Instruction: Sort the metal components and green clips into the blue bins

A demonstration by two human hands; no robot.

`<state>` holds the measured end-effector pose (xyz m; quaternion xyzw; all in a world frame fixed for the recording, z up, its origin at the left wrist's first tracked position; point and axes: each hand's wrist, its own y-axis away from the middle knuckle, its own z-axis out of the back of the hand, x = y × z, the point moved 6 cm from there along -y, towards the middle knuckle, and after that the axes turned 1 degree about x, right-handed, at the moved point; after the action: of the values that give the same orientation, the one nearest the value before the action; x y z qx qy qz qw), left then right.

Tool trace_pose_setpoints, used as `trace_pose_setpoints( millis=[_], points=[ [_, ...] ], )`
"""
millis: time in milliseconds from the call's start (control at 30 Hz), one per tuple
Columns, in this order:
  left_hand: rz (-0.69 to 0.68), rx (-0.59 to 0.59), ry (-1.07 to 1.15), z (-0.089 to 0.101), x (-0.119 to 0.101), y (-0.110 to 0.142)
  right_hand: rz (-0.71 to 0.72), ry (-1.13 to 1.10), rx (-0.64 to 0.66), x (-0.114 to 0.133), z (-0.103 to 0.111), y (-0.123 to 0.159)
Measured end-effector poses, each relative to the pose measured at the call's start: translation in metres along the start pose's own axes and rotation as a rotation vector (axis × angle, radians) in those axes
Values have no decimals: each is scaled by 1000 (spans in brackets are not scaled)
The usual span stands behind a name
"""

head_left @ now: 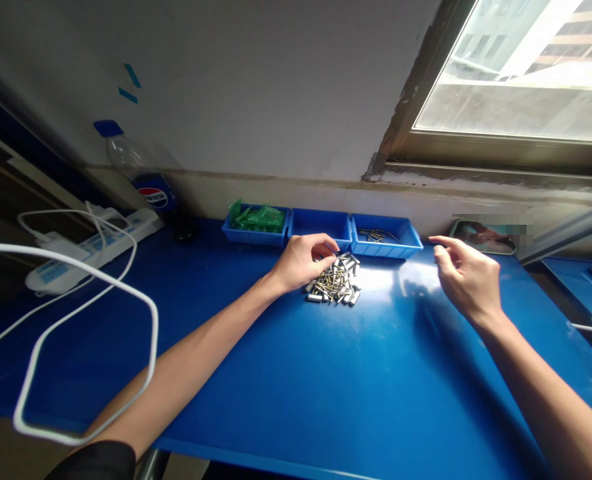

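My left hand (307,261) reaches over the upper left edge of a pile of small metal pieces (337,283). Its fingers are bent, with a small gap between thumb and fingertips, and I see nothing held there. The pile mixes brass-coloured pins or screws with short silver and dark blocks. My right hand (470,277) is above the table at the right, apart from the pile. Its index finger points left, the thumb sits just below, and the other fingers are folded; no object shows in it. Nearest to it is the right blue bin (389,249), holding a few thin pins.
Joined to that bin are a middle blue bin (320,221) and a left bin (256,236) with green plastic packets (259,218). A cola bottle (156,193), power strip (91,253) and looping white cable (153,327) are at left. A phone (483,237) leans against the back wall.
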<state>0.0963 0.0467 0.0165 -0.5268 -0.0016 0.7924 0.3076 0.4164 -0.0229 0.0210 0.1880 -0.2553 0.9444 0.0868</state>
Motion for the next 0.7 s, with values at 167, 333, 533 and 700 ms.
trace_pose_setpoints(
  millis=[167,333,533,700],
  points=[
    [14,8,44,0,1,0,31,-236,170,45,-24,8],
    [66,38,112,-1,0,0,27,-307,64,67,-19,20],
    [37,62,144,-4,-8,2,-34,-685,430,99,-45,35],
    [12,72,172,-5,-10,4,-179,-939,547,112,-62,46]
  ],
)
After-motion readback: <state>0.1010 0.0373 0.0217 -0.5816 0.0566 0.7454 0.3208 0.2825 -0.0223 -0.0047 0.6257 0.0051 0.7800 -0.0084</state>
